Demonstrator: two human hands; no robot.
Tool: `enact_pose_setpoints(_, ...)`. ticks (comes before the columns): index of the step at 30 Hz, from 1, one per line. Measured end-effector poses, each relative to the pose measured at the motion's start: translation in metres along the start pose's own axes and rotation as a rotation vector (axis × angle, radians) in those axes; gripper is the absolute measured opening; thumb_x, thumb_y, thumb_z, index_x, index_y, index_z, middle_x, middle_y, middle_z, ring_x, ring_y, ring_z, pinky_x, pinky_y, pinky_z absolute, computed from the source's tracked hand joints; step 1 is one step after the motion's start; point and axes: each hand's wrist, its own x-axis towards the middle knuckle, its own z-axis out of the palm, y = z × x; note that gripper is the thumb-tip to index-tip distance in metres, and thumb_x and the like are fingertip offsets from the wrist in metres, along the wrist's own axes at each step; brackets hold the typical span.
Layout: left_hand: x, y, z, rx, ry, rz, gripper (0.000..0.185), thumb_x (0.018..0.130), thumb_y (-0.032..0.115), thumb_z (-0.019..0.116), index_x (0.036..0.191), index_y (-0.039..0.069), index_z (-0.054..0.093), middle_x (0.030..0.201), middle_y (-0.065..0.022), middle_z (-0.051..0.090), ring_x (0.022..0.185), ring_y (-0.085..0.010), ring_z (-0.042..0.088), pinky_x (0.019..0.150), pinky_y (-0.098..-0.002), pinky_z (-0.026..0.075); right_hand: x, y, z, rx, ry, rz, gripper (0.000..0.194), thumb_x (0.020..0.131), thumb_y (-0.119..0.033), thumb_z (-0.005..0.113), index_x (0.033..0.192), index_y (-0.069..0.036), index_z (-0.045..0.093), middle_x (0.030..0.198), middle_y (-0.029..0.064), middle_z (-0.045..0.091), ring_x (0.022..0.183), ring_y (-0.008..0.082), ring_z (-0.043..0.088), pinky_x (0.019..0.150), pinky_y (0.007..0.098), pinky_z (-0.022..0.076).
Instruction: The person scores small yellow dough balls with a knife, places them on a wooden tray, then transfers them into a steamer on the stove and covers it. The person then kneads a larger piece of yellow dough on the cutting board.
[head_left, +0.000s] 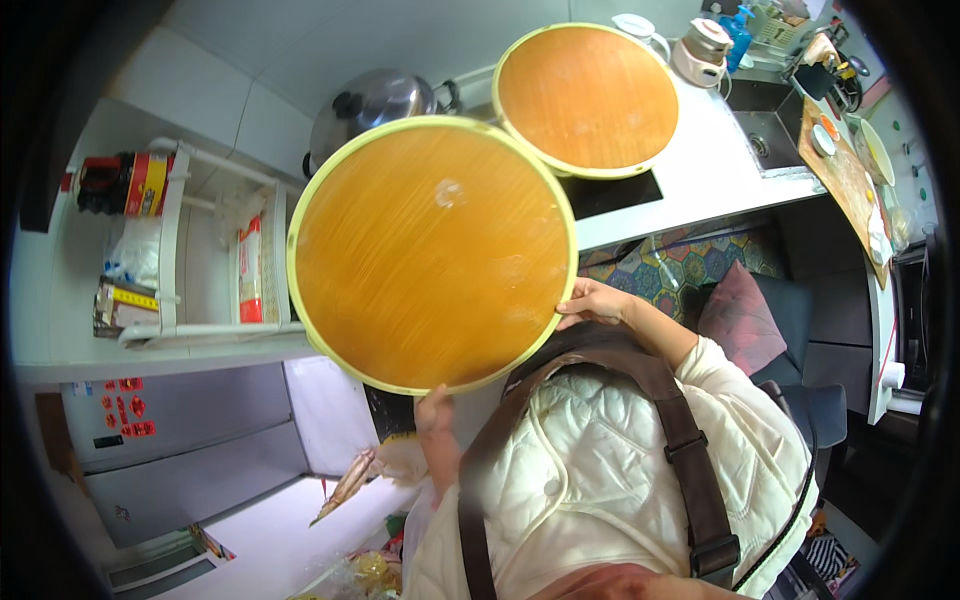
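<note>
Both of my hands hold a large round board with a brown, wood-grained face and a pale yellow rim. My left hand grips the rim at the near edge. My right hand pinches the rim on the right side, thumb on top. Whitish smears show on the board's face. Behind it, a second round board of the same look lies over a black cooktop, part of which shows at its near edge. The held board's upper right edge overlaps the second board in view.
A steel pot with a domed lid stands behind the held board. To the left is a white rack with bottles and packets. On the right are an electric kettle, a sink, a wooden cutting board and a chair with a pink cushion.
</note>
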Motion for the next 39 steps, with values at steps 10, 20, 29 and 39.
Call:
enact_pose_setpoints(10, 0.252, -0.048, 0.272, 0.288, -0.282, -0.036, 0.041, 0.096, 0.006, 0.050, 0.135, 0.002, 0.040, 0.131, -0.0119, 0.052, 0.121, -0.0241, 0.051, 0.099, -0.0382, 0.043, -0.092, -0.174, -0.131, 0.007, 0.336, -0.470, 0.044, 0.091, -0.005, 0.057, 0.132, -0.003, 0.042, 0.118, 0.0128, 0.060, 0.099, 0.0226, 0.065, 0.079, 0.0318, 0.0597)
enact_pose_setpoints(20, 0.367, -0.113, 0.291, 0.888, 0.173, -0.002, 0.020, 0.085, 0.017, 0.067, 0.096, 0.000, 0.065, 0.081, -0.0040, 0.065, 0.069, -0.0176, 0.061, 0.062, -0.0289, 0.048, -0.065, -0.226, -0.202, 0.072, 0.475, -0.345, 0.028, 0.092, -0.011, 0.057, 0.117, -0.006, 0.045, 0.111, 0.0138, 0.062, 0.094, 0.0246, 0.067, 0.071, 0.0318, 0.0603)
enact_pose_setpoints(29, 0.346, -0.163, 0.286, 1.244, 0.317, 0.296, 0.086, 0.076, 0.028, 0.073, 0.145, 0.008, 0.024, 0.127, -0.0276, 0.040, 0.119, -0.0419, 0.042, 0.102, -0.0459, 0.036, -0.070, -0.221, -0.196, -0.719, 0.922, -0.060, 0.039, 0.094, -0.036, 0.055, 0.102, 0.002, 0.054, 0.079, 0.0106, 0.064, 0.064, 0.0190, 0.067, 0.046, 0.0314, 0.0546)
enact_pose_setpoints(39, 0.316, -0.141, 0.263, 1.297, -0.083, 0.258, 0.088, 0.082, 0.029, 0.069, 0.145, 0.000, 0.016, 0.124, -0.0228, 0.034, 0.103, -0.0315, 0.047, 0.091, -0.0395, 0.045, -0.032, -0.204, -0.155, -1.035, 1.364, -0.032, 0.034, 0.091, -0.035, 0.061, 0.095, -0.002, 0.056, 0.072, 0.0072, 0.060, 0.059, 0.0129, 0.061, 0.046, 0.0270, 0.0482)
